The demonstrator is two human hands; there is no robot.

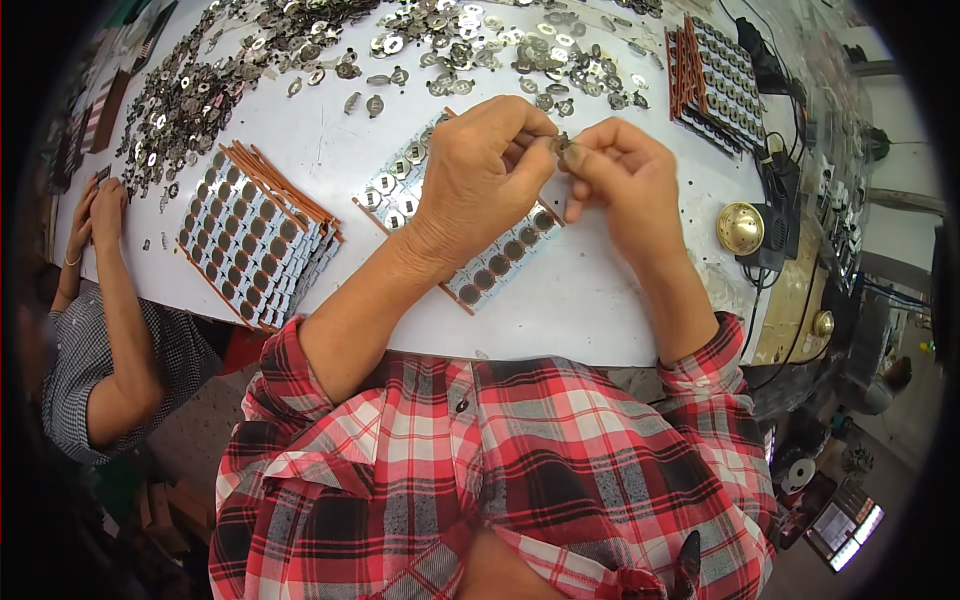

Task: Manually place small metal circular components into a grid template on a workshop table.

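Over the table (600, 290), twelve o'clock: both hands (485, 165) (620, 165) pinch one small metal piece (560, 148); best kept steady, directly above the tray (490, 270).

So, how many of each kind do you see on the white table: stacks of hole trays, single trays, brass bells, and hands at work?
Stacks of hole trays: 2 (left stack, far stack)
Single tray under the hands: 1
Brass bell: 1
Hands: 4 (left hand, right hand, co-worker's two hands)
Loose metal pieces: too many to count
Total: 8
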